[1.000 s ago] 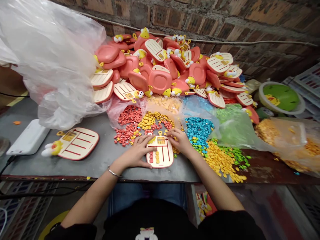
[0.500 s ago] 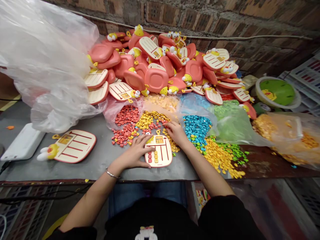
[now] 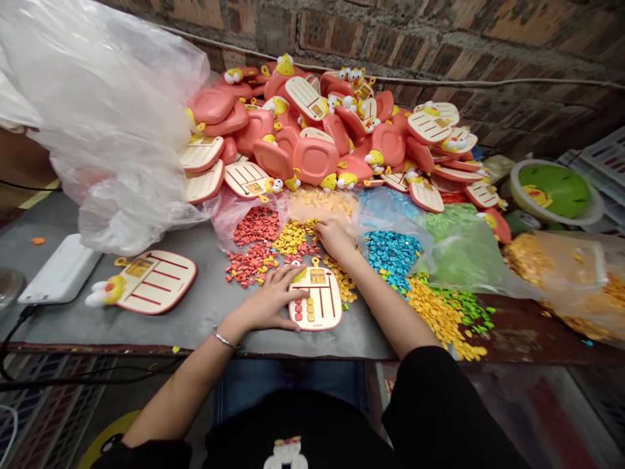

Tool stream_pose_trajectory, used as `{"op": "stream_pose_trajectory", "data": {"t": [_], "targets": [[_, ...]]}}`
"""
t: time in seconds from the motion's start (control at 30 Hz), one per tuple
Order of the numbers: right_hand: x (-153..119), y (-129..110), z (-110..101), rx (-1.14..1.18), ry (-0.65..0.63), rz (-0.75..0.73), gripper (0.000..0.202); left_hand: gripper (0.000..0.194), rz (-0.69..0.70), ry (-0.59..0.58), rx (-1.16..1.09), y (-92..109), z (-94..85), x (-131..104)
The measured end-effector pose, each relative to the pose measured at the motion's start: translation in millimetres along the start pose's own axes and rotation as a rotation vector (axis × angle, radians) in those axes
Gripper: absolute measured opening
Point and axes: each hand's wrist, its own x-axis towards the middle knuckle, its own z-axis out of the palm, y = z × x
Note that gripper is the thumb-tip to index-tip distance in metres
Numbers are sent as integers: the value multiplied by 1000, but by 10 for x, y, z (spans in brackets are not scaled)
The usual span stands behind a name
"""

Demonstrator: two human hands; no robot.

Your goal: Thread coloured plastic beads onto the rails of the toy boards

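Observation:
A cream slotted toy board [image 3: 326, 306] with a pink rim lies flat near the table's front edge. Red and yellow pieces sit in its left slots. My left hand [image 3: 274, 296] holds the board by its left side, fingers over the upper part and thumb at the lower edge. My right hand [image 3: 336, 240] reaches past the board to the pile of small yellow pieces [image 3: 291, 238]. Its fingers are bent together at the pile's right side; the fingertips are partly hidden, so what they hold cannot be made out. Red pieces [image 3: 250, 251] lie left of that pile.
Blue pieces [image 3: 392, 251], yellow-orange pieces [image 3: 434, 312] and green pieces [image 3: 471, 303] spill on the right. Behind, pink toy boards [image 3: 315, 159] are heaped against the wall. A second board [image 3: 159, 283], a white box [image 3: 61, 270] and a big plastic bag [image 3: 131, 130] are on the left.
My right hand has moved forward and left, from the board's upper right to the yellow pile. The left hand stays on the board; the whole view has shifted slightly.

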Motion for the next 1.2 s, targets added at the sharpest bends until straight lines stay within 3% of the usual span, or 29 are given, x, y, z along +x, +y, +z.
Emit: {"op": "stream_pose_trajectory", "data": {"t": [0.13, 0.3, 0.5, 0.57, 0.67, 0.9, 1.1, 1.2], "targets": [[3, -112, -62, -134, -24, 54, 22, 64, 3, 13, -5, -2, 10, -6], [-86, -214, -141, -49, -10, 44, 23, 69, -16, 3, 0, -4, 17, -1], [-709, -164, -115, 449, 256, -102, 9, 76, -27, -2, 24, -5, 14, 2], [-955, -155, -82, 522, 268, -118, 9, 77, -31, 2, 32, -11, 17, 1], [-1190, -158, -19, 439, 226, -153, 13, 76, -29, 8, 40, -22, 25, 0], [-1268, -138, 45, 290, 220, -222, 19, 82, -42, 10, 73, -42, 40, 7], [-1460, -186, 64, 476, 200, -116, 9, 79, -58, 22, 89, -22, 26, 18], [-1409, -298, 160, 597, 225, -37, 13, 79, -58, 23, 95, -12, 22, 19]]}}
